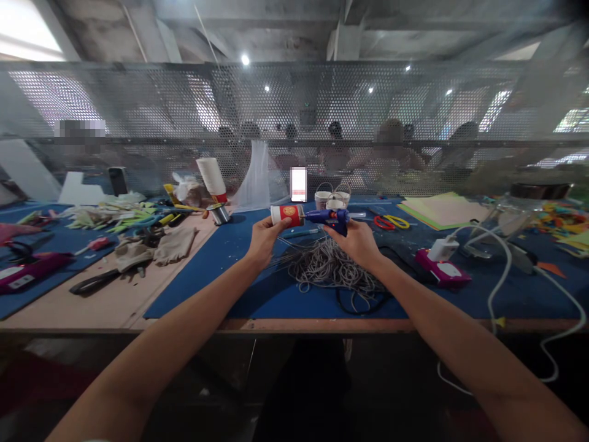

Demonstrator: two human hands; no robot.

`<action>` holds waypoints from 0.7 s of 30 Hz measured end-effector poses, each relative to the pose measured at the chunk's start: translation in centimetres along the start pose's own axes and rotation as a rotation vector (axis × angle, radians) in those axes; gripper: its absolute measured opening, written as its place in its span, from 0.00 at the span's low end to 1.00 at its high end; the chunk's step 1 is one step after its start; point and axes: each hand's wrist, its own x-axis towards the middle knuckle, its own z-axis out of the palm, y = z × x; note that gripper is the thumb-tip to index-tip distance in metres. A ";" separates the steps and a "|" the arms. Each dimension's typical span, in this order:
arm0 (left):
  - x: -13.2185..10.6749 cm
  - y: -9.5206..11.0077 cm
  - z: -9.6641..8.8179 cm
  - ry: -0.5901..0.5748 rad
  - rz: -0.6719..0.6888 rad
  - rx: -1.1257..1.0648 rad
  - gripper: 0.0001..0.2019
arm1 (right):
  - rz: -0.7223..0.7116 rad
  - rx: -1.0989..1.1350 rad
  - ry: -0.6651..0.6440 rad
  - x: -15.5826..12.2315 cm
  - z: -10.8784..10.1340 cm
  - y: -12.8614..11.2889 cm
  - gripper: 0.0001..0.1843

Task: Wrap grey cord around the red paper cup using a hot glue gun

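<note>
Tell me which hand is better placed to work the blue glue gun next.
Probably the right hand: it grips the blue glue gun, whose nozzle points toward the red-and-white cup. The left hand is occupied holding that cup.

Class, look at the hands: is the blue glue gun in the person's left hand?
No: the right hand grips the blue glue gun, while the left hand holds the red-and-white paper cup.

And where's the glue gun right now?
The glue gun is just right of centre in the head view, in the right hand, pointing left at the cup.
</note>
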 end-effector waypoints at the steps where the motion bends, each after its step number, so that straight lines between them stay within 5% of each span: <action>1: 0.0 0.0 0.0 0.000 -0.002 0.000 0.12 | -0.003 -0.001 -0.002 0.0 0.0 0.0 0.23; 21: 0.2 -0.1 -0.2 0.026 -0.013 -0.005 0.13 | -0.029 -0.032 -0.019 0.0 -0.2 -0.1 0.22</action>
